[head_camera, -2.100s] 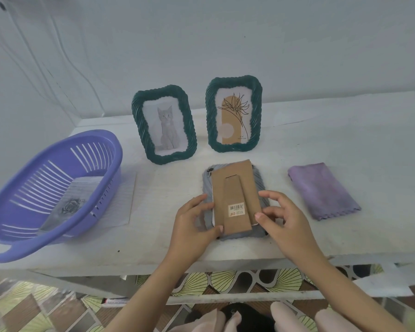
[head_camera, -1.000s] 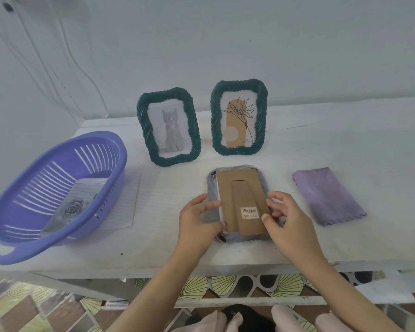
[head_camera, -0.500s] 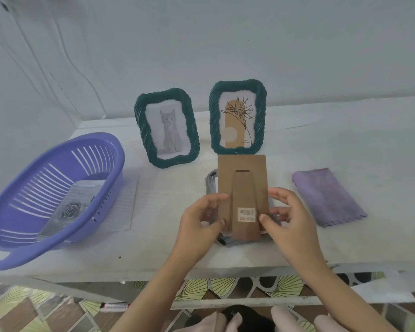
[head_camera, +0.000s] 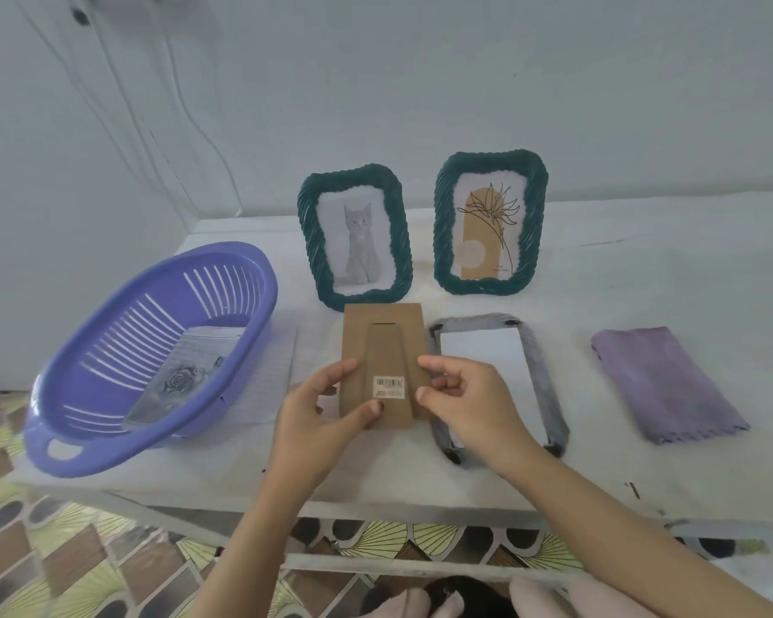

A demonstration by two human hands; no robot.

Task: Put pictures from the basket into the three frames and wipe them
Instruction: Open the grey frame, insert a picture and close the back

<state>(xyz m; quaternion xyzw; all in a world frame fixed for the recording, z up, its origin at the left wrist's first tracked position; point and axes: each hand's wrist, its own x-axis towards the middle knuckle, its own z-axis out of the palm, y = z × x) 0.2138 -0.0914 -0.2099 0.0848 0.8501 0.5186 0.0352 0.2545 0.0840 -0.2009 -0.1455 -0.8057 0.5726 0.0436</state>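
Two dark green woven frames, a cat frame (head_camera: 309,243) and a plant frame (head_camera: 537,225), stand by the table's (head_camera: 643,269) far edge. Near the front edge, the left grip (head_camera: 318,408) and right grip (head_camera: 469,394) pinch a brown cardboard backing board (head_camera: 382,336); the right grip overlaps a flat grey frame (head_camera: 538,368). At the left edge, a purple slotted plastic basket (head_camera: 108,461) holds a rose picture (head_camera: 184,376).

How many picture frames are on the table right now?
3: green cat frame standing at back, green plant frame standing right of it, grey frame lying flat in front.
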